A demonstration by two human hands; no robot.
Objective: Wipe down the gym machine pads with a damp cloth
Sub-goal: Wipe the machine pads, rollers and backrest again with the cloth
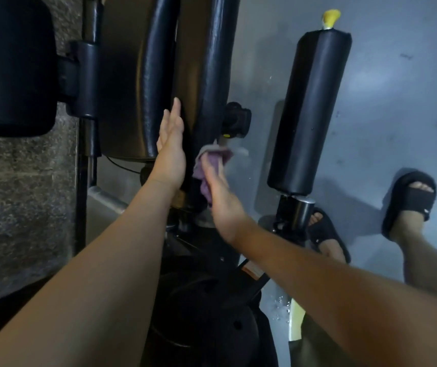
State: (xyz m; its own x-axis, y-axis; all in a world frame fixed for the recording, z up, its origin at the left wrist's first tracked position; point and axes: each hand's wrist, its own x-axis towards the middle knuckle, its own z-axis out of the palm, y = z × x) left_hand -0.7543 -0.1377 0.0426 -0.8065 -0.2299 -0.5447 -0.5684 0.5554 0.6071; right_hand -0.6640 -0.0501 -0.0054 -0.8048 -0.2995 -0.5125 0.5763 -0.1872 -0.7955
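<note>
Left hand [171, 144], fingers straight together, rests against a glossy black cylindrical pad [213, 62]; right hand [221, 200] presses a crumpled purple cloth [213, 161] to its lower end, fingers too blurred to tell.

An open strip of grey floor [259, 62] runs between the long curved pad [217, 70] and the roller pad [310, 112] to its right; a black knob [237, 119] juts into that gap. Left, a post [90, 75] and square pad [10, 64] crowd close.

Both forearms bare, reaching forward. Left hand [171, 144] flat, fingers straight, pointing up. Right hand [220, 200] blurred, just beside it, fingers gripping cloth [213, 161].
</note>
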